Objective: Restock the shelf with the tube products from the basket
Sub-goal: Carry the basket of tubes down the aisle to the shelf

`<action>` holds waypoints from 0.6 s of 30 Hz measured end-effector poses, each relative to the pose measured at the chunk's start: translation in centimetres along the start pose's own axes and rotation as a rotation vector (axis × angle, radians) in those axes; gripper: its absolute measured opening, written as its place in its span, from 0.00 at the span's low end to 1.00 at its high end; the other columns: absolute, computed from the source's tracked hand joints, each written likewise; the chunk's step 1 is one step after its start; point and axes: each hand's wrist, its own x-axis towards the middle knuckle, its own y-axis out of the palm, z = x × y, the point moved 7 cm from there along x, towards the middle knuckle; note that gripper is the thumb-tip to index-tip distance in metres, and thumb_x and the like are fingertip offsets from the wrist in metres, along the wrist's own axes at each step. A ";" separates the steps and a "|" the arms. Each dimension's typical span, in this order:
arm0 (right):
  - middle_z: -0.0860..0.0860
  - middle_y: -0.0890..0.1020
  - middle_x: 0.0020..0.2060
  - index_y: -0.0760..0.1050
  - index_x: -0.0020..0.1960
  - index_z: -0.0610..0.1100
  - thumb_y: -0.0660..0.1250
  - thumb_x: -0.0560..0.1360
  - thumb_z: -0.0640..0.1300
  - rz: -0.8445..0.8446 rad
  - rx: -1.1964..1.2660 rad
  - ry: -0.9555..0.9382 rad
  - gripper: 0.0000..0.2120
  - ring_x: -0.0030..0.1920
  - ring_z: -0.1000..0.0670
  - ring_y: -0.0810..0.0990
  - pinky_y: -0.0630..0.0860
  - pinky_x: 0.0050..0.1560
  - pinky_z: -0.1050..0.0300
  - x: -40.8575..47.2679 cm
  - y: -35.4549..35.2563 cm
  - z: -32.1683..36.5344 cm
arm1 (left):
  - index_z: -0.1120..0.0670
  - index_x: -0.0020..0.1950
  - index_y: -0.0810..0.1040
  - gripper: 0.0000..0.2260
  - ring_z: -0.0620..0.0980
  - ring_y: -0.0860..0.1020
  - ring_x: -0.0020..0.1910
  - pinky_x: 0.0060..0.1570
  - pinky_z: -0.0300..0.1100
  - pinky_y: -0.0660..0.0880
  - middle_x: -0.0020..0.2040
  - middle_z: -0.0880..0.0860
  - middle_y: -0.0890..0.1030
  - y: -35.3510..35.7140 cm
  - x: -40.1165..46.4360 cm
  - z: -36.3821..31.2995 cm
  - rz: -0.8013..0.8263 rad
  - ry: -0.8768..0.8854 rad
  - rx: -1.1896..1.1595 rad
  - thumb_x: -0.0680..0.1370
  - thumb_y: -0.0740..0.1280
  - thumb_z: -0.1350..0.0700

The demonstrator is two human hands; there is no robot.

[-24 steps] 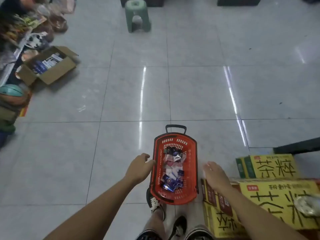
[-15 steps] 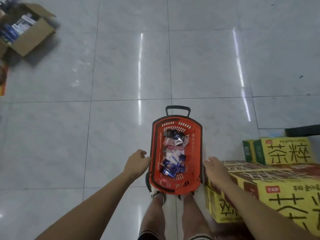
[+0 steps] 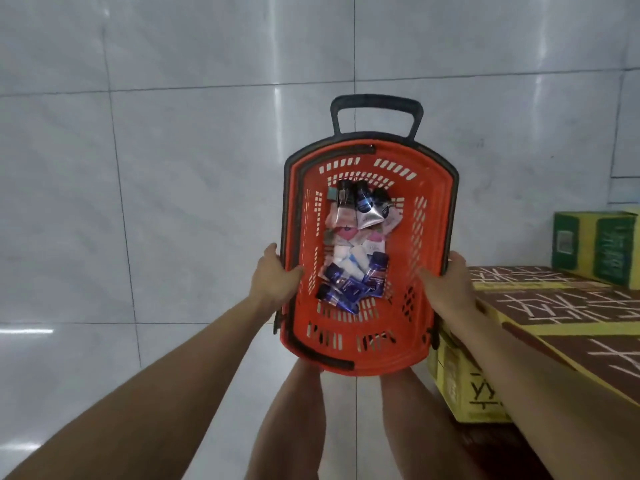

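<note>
Both long rims of the orange slotted plastic basket (image 3: 429, 216) of mixed squeeze tubes (image 3: 356, 244) are gripped by the left hand (image 3: 273, 278) and right hand (image 3: 446, 285); carrying to the unseen shelf is judged next.

Orange basket (image 3: 433, 209) with black handle (image 3: 375, 105); yellow-and-brown cartons (image 3: 540, 327); grey tiled floor (image 3: 173, 168).

From my seat the feed looks evenly lit by cool overhead light, neither dim nor harsh. The glossy tile floor (image 3: 173, 202) throws back pale vertical streaks, with two bright white glare patches low on the left. Shadows are soft and faint. Everything reads slightly smeared, the floor texture streaky. Wide-angle distortion bends the tile seams near the edges, and print on the yellow cartons (image 3: 554, 323) is fuzzy.
</note>
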 end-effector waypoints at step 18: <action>0.45 0.83 0.53 0.77 0.61 0.43 0.72 0.75 0.48 -0.050 0.019 0.058 0.17 0.49 0.42 0.82 0.80 0.49 0.49 -0.3 -3.0 0.8 | 0.51 0.66 0.71 0.17 0.53 0.84 0.54 0.55 0.55 0.83 0.59 0.52 0.83 -2.3 -1.1 -1.4 -0.055 0.005 -0.100 0.80 0.72 0.50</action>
